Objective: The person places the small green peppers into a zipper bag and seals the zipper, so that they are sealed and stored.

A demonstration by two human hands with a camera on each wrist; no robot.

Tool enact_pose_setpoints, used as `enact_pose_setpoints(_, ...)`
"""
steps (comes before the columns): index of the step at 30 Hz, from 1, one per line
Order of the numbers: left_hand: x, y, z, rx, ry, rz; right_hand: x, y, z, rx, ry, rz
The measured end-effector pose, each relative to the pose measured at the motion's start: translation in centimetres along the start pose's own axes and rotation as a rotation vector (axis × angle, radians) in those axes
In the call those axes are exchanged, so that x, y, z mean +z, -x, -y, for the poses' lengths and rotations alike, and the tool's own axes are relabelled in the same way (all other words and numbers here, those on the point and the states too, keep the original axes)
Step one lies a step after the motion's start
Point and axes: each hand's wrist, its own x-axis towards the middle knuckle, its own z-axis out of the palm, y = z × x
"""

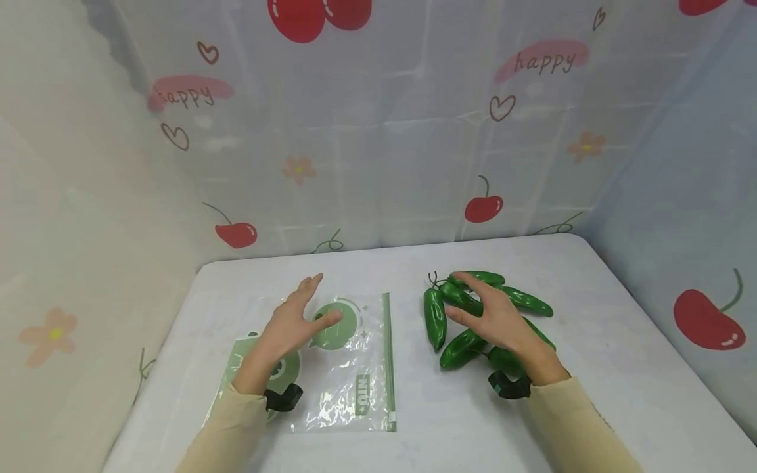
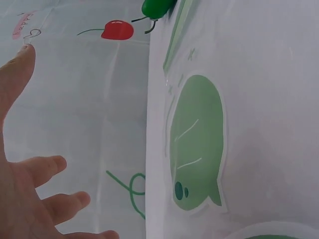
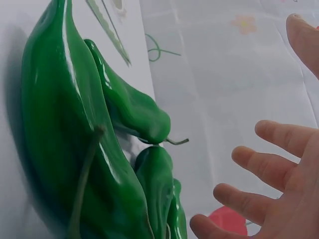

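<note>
My left hand (image 1: 288, 328) hovers over a clear plastic zip bag (image 1: 325, 401), with its fingers spread and nothing held. The bag lies flat, with green cartoon prints and a green slider zip (image 1: 388, 361) along its right side. In the left wrist view one green print (image 2: 197, 144) lies beyond the fingers. To the right, several glossy green chili peppers (image 1: 434, 320) lie in a loose group. Above them is my right hand (image 1: 497, 318), fingers apart and holding nothing; it hides part of the group. Up close, the right wrist view shows a large chili pepper (image 3: 75, 129) beside the others.
A white table (image 1: 426, 420) bears both the bag and the peppers. Behind it hangs a pale curtain (image 1: 384, 164) printed with cherries, hearts and flowers, and similar sheets close off the left and right sides. A dark strap (image 1: 510, 385) sits at the right wrist.
</note>
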Motion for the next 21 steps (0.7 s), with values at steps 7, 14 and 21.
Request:
enact_pose_setpoints(7,0.4,0.6,-0.3,0.012,0.045,-0.033,0.7,-0.1,0.4,-0.032,-0.057,0.005)
enact_pose_setpoints(14,1.0,0.7,-0.8,0.022,0.059,-0.057,1.6,-0.3,0.7,-0.059,-0.110,0.008)
enact_pose_setpoints(21,1.7,0.7,-1.2,0.024,0.081,-0.072,2.5,-0.6,1.1,-0.073,-0.143,0.033)
